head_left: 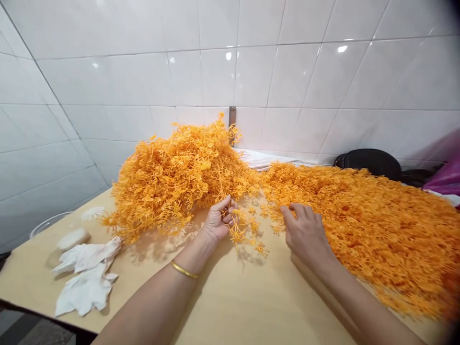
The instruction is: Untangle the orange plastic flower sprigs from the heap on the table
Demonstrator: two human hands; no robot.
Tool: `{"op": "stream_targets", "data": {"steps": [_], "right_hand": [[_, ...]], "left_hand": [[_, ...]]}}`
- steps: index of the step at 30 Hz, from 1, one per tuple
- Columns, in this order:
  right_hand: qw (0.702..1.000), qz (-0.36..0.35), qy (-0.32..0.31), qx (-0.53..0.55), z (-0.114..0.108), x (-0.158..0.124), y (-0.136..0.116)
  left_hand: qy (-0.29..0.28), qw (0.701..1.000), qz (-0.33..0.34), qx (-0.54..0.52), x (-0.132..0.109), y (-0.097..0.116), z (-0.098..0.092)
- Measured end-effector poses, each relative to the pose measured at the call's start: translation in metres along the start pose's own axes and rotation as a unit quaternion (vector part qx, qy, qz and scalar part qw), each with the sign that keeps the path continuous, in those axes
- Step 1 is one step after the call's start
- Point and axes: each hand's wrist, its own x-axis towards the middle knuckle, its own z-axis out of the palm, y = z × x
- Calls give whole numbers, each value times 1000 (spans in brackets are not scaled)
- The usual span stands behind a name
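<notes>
My left hand (217, 220) is closed in a pinch on an orange branching sprig (237, 229), whose thin forked ends hang to the right of the fingers. Behind that hand rises a tall, loose heap of the same orange sprigs (172, 172). My right hand (305, 231) is at the near left edge of a wide, low spread of orange sprigs (388, 225). Its fingers are curled and the thumb is close to the index finger; whatever may be between them is hidden. A few loose bits lie on the table between the two hands.
Crumpled white tissues (86, 282) and a whitish rounded object (73, 238) lie at the left of the pale table (244, 306). A black pouch-like item (370, 160) and purple material (445, 170) are behind the right spread. A white tiled wall (251, 72) stands behind the table.
</notes>
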Motion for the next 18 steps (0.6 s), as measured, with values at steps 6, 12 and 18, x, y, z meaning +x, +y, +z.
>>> {"op": "stream_targets", "data": {"steps": [6,12,18], "right_hand": [[873,67,-176,449,-15,-5,-32],[816,65,-200,538,5,-10,-51],[837,90,-138,522,2,-10,-38]], "left_hand": [[65,998,12,-8,6,-7,-2],[53,998,9,20,6,-14,1],[47,998,3,40,6,-18,4]]}}
